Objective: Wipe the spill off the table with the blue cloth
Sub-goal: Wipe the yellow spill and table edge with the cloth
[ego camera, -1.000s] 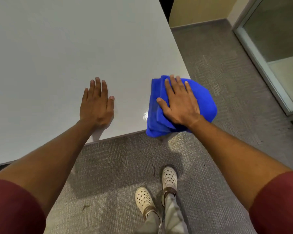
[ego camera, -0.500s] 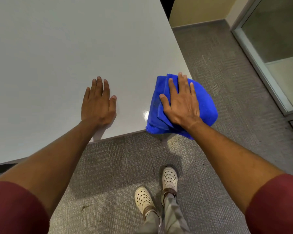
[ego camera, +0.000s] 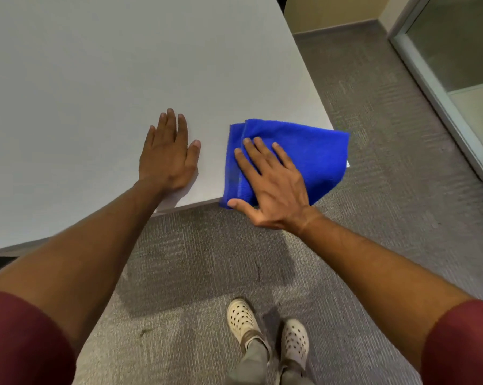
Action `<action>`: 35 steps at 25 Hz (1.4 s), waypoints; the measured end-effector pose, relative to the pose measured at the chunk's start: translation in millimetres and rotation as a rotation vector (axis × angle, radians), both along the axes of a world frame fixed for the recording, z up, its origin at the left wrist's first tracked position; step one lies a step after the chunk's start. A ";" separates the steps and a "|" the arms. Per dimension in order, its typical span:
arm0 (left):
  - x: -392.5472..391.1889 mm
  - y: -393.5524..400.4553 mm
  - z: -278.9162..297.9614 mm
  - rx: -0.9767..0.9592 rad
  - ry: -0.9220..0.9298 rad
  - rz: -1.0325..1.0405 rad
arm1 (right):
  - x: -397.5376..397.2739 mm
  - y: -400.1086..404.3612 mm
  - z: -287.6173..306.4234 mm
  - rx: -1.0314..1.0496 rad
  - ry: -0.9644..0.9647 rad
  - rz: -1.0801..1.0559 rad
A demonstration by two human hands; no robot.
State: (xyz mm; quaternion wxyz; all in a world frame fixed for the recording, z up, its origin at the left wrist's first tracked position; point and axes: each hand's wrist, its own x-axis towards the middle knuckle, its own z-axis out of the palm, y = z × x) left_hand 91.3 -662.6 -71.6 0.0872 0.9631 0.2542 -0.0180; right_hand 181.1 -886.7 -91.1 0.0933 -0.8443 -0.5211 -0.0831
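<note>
Since a second ago: right hand (ego camera: 273, 187) drawn back toward the near edge of the table (ego camera: 95, 79), heel and wrist now off the edge and over the carpet (ego camera: 373, 218), thumb out past the cloth's near left corner; earlier lying squarely on the middle of the cloth. More of the cloth (ego camera: 312, 151) bared beyond the fingertips, its far edge flatter and wider than before. Left hand (ego camera: 168, 159) much where it was, flat on the tabletop.

Right hand spread open, fingers straight and a little fanned, palm down, pressing on the cloth's near left part; nothing clasped, only resting on top. Left hand likewise open and flat, fingers together, thumb out to the side, palm on the bare table, holding nothing.

Cloth folded in layers at the table's near right corner, left edge showing stacked folds, right and near parts hanging past the table's edges. No wet patch to be made out on the surface beside it.

Counted: one cloth, one table, two hands, two dark red sleeves at the lower corners, two pale perforated shoes (ego camera: 243, 320) on the carpet below
</note>
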 end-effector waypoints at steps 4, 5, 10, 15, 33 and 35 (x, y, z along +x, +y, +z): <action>-1.0 -7.8 0.7 0.011 0.021 0.000 | 11.5 -7.1 0.0 -0.041 -0.082 0.132; -2.4 -9.2 1.1 0.008 0.021 0.002 | 18.6 -12.9 1.3 -0.046 -0.101 0.159; -10.2 -22.8 -0.4 0.023 0.032 0.023 | 34.2 -30.1 3.9 -0.073 -0.086 0.112; -9.1 -25.8 -3.1 0.050 0.009 0.039 | 3.5 -0.5 -6.5 0.021 -0.121 0.106; -9.3 -31.3 1.5 0.071 0.044 0.043 | 13.2 -4.9 -4.6 0.005 -0.149 0.192; -11.0 -32.1 3.1 0.067 0.047 0.042 | 16.7 -8.9 -5.4 -0.005 -0.135 0.213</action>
